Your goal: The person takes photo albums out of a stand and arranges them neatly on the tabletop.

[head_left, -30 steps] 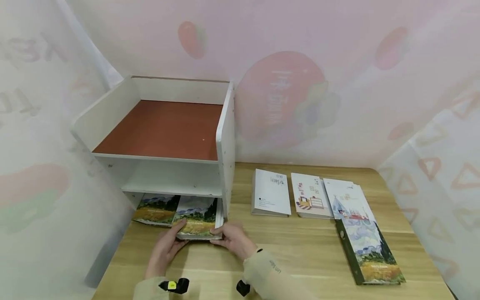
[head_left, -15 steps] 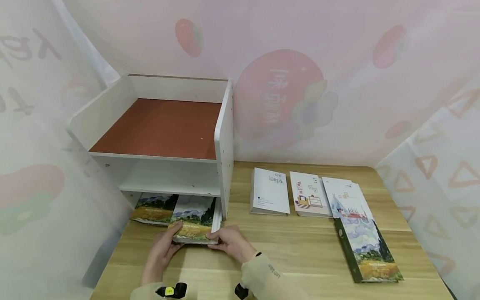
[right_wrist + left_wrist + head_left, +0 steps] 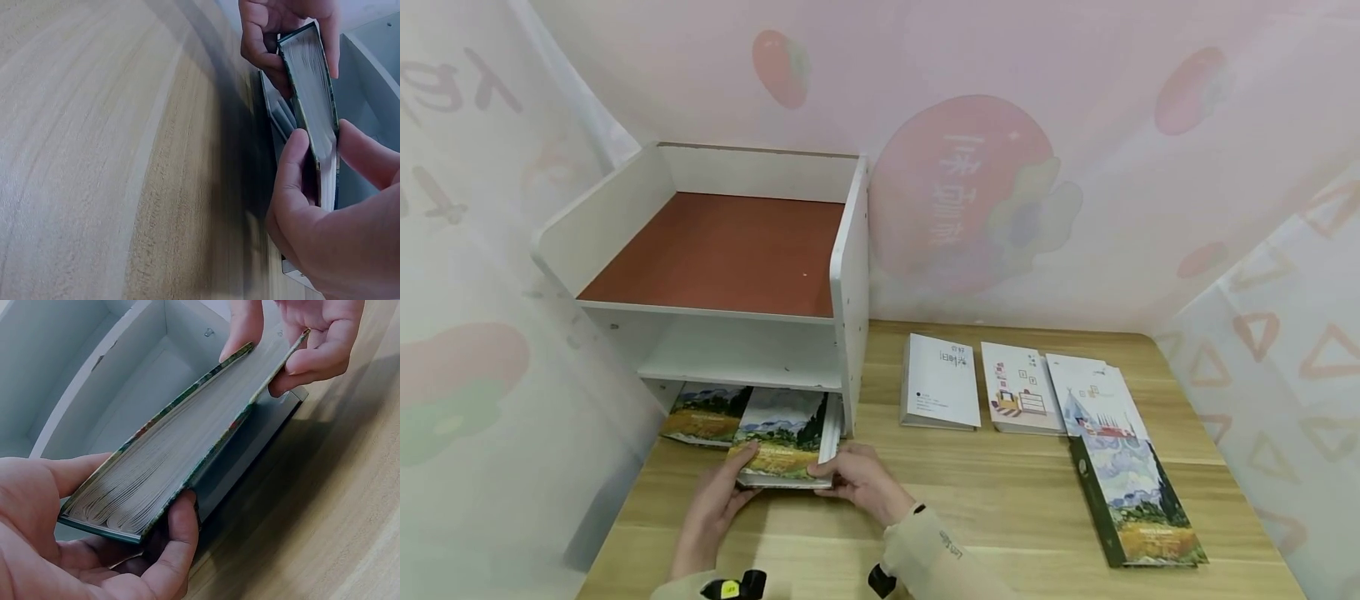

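A thick photo album (image 3: pixel 781 429) with a painted landscape cover sticks out of the lowest compartment of the white shelf unit (image 3: pixel 848 333). My left hand (image 3: pixel 713 504) grips its front left corner, thumb on the cover and fingers underneath. At the front right corner my right hand (image 3: pixel 867 483) pinches it the same way. Both wrist views show the album's page edge (image 3: pixel 144 469) between its two covers, tilted there. A dark flat thing (image 3: pixel 240 459) lies beneath it, of a kind I cannot tell. To its left, a similar album (image 3: pixel 707 414) is partly hidden inside the compartment.
On the right of the wooden table (image 3: pixel 1000 508) lie a white book (image 3: pixel 942 383), an illustrated white book (image 3: pixel 1022 390), and another pale one (image 3: pixel 1093 396). A dark-spined landscape album (image 3: pixel 1142 504) overlaps the last one's front. The unit's brown top board (image 3: pixel 722 254) has raised sides.
Both hands have drawn the album slightly toward me and to the left, so a little more of it is outside the compartment. The other books have stayed put.
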A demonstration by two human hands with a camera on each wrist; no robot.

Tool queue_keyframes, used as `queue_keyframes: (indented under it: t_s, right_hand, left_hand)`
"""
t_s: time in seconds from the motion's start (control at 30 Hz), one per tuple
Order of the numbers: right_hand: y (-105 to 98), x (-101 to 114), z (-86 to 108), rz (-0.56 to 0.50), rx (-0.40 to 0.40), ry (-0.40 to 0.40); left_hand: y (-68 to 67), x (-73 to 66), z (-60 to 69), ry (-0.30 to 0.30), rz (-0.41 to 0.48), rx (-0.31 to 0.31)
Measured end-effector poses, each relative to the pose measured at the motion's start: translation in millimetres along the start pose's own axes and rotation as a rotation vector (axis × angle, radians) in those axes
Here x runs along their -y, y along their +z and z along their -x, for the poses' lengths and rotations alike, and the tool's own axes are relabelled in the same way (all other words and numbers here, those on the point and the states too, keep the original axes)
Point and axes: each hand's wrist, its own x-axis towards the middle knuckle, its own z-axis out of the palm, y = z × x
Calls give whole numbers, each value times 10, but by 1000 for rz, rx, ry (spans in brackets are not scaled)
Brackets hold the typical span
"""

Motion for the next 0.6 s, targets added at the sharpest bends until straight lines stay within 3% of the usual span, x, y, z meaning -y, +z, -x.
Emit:
queue_keyframes:
  t_s: [0.6]
  right_hand:
    - [45,1,133,19,55,-4]
  left_hand:
    - [-63,-89,83,-24,-36,-1]
